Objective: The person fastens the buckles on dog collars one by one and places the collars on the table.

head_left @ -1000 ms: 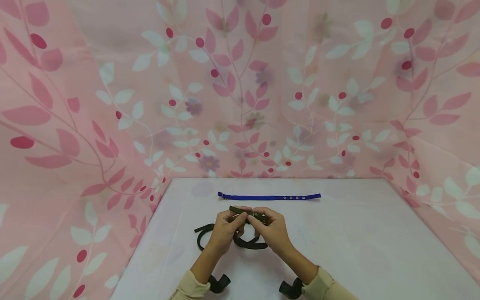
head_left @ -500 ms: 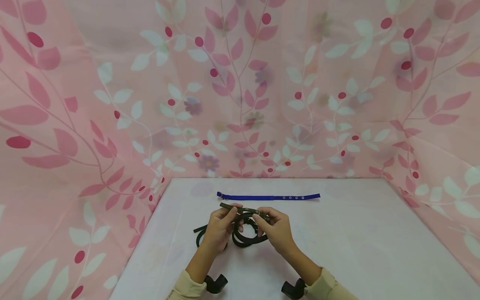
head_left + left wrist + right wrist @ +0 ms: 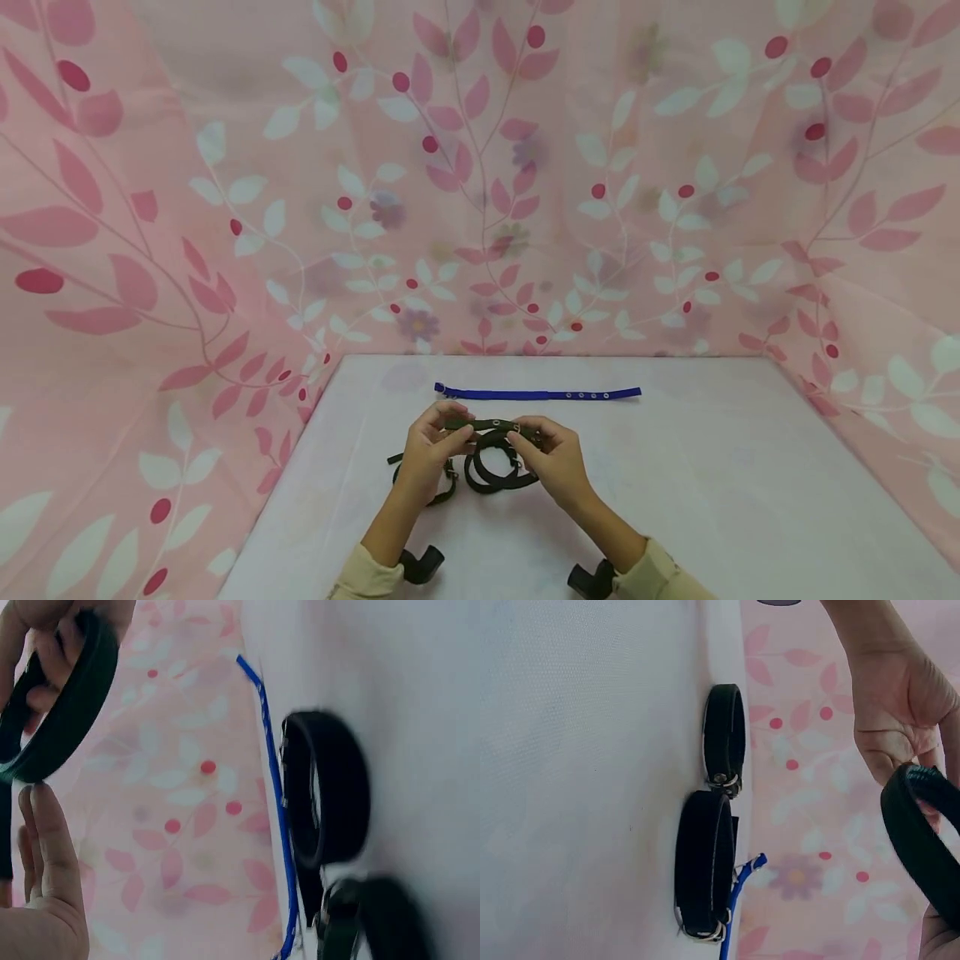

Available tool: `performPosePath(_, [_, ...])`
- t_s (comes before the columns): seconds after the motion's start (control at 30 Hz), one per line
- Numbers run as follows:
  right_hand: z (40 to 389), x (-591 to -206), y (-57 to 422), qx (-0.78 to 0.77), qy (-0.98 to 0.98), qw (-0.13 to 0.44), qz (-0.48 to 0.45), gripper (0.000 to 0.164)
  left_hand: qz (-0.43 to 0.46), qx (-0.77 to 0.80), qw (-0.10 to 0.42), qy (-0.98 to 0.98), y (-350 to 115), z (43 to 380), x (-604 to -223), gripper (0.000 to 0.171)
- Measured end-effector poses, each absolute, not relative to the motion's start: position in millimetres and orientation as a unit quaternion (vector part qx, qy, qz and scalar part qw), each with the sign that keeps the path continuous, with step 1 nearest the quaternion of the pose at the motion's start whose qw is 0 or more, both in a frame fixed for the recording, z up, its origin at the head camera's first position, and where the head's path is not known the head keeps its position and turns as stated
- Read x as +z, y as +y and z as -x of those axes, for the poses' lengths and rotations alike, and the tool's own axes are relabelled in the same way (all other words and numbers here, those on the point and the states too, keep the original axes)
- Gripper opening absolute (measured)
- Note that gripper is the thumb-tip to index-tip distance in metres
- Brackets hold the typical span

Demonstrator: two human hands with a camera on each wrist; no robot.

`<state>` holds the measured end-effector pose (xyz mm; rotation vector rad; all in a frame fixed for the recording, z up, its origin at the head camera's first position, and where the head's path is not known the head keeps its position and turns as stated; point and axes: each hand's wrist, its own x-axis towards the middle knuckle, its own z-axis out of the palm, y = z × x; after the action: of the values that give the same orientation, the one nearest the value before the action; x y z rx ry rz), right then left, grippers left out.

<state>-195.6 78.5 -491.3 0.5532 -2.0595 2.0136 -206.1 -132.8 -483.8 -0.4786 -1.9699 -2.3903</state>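
My left hand (image 3: 427,454) and right hand (image 3: 555,458) hold a dark green-black buckle collar (image 3: 491,424) above the table, bent into a loop. Its strap end, with eyelets, lies between my left thumb and fingers. My right thumb and fingers pinch the side by the metal buckle. In the left wrist view the held collar's broad band (image 3: 82,712) curves between both hands. Behind it on the table stand two fastened black collars, one whole black collar (image 3: 349,787) and another black collar (image 3: 394,922) cut off by the frame. My left wrist partly covers one in the head view.
A blue collar (image 3: 517,395) is stretched flat toward the back of the white table (image 3: 712,483), buckle at its left end and eyelets at its right. Pink leaf-patterned cloth (image 3: 480,208) surrounds the table. Dark bands with black devices (image 3: 423,564) sit at both wrists.
My left hand has moved left, away from my right, and its fingers now cover the strap end that stuck out before. More of the left table collar shows. My right hand has shifted slightly right.
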Motion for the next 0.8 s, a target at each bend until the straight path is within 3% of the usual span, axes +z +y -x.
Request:
performPosePath(0.4, [197, -492, 82, 0.695, -0.688, 0.081, -0.193, 0.017, 0.272, -0.553, 0.032, -0.787, -135, 202, -487, 0.024])
performPosePath(0.63, [200, -490, 84, 0.723, -0.674, 0.029, -0.146, 0.025, 0.279, -0.559, -0.048, -0.779, -128, 198, -493, 0.045])
performPosePath(0.8, [202, -492, 92, 0.662, -0.727, 0.018, -0.182, 0.038, 0.242, -0.608, -0.071, -0.753, -125, 199, -496, 0.045])
